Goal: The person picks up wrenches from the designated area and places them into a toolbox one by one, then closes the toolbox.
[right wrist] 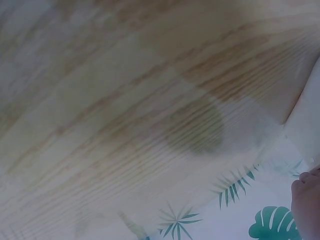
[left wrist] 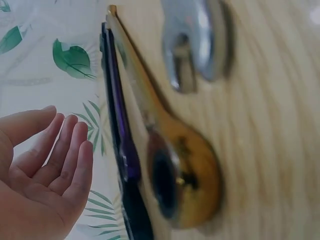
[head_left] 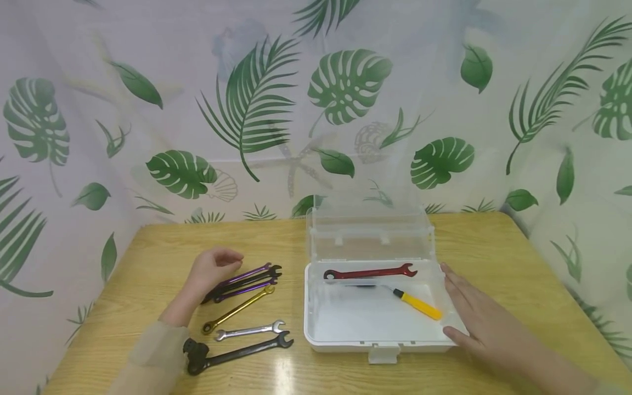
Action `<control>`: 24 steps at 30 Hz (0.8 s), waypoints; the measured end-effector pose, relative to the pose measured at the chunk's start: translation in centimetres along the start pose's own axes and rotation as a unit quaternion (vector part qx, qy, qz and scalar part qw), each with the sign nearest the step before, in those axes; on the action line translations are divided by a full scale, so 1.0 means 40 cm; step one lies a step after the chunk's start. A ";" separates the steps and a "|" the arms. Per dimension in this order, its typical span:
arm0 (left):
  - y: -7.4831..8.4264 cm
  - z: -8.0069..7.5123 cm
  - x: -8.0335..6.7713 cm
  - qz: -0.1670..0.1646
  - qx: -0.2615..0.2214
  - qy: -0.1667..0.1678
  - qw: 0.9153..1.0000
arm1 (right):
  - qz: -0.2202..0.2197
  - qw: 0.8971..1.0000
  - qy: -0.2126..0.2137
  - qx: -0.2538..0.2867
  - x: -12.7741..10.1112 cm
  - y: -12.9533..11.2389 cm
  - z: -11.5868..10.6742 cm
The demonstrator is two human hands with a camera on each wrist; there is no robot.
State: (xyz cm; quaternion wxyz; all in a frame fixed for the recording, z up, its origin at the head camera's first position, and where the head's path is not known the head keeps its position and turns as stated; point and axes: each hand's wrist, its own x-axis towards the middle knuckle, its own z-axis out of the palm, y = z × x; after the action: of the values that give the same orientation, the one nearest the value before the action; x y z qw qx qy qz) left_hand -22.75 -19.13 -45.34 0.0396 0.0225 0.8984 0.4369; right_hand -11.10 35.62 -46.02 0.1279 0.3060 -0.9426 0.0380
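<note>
- An open clear box (head_left: 316, 329) on the surface (head_left: 494, 247) contains a red wrench (head_left: 370, 272) and a yellow-handled tool (head_left: 417, 305).
- Its right rim is touched by the flat, empty right hand (head_left: 481, 318).
- The loosely curled left hand (head_left: 212, 269) is rested on the purple wrenches (head_left: 244, 282); whether its grip has closed on them cannot be told.

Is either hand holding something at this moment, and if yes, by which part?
Nothing is held. The left hand hovers with relaxed fingers over the purple and black wrenches; the right hand lies flat against the right wall of the open clear plastic box.

No readable text, labels, brands or numbers on any tool, box or table.
</note>
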 end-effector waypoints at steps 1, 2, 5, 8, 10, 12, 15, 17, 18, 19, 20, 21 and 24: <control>-0.007 0.001 0.003 0.001 0.003 -0.001 1.000 | -0.001 1.000 0.001 0.000 0.001 0.000 -0.001; -0.013 0.002 0.006 0.001 0.005 -0.003 1.000 | -0.002 1.000 0.001 -0.001 0.002 0.000 -0.001; -0.032 0.005 0.016 0.000 0.013 -0.012 1.000 | -0.008 1.000 0.008 -0.001 0.003 0.002 0.000; -0.044 0.007 0.024 -0.006 0.009 -0.023 1.000 | -0.013 1.000 0.013 -0.002 0.003 0.004 0.002; -0.050 0.006 0.029 -0.008 0.004 -0.031 0.999 | -0.015 1.000 0.018 -0.001 0.004 0.006 0.003; -0.053 0.006 0.033 -0.009 -0.002 -0.039 0.999 | -0.017 1.000 0.021 -0.002 0.005 0.007 0.004; -0.060 0.003 0.037 -0.006 -0.006 -0.054 0.999 | -0.019 1.000 0.023 -0.002 0.005 0.008 0.004; -0.064 0.003 0.040 -0.005 -0.007 -0.064 0.998 | -0.020 1.000 0.023 -0.002 0.005 0.009 0.005; -0.066 0.004 0.042 -0.005 -0.006 -0.068 0.998 | -0.020 1.000 0.024 -0.002 0.005 0.009 0.005; -0.066 0.004 0.043 0.000 -0.004 -0.073 0.997 | -0.020 0.999 0.024 -0.002 0.005 0.009 0.005; -0.067 0.004 0.044 0.004 0.000 -0.077 0.997 | -0.021 0.999 0.026 -0.002 0.005 0.009 0.005; -0.068 0.004 0.045 0.008 0.004 -0.080 0.997 | -0.022 0.999 0.026 -0.003 0.005 0.009 0.005; -0.070 0.005 0.048 0.021 0.018 -0.083 0.996 | -0.020 1.000 0.023 -0.005 0.003 0.007 0.004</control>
State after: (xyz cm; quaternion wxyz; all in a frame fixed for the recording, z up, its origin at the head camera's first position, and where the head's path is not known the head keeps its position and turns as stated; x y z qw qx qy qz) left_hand -24.67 -20.56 -47.76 0.1046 0.0777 0.8990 0.4182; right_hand -11.42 35.76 -46.13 0.1523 0.3234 -0.9332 0.0375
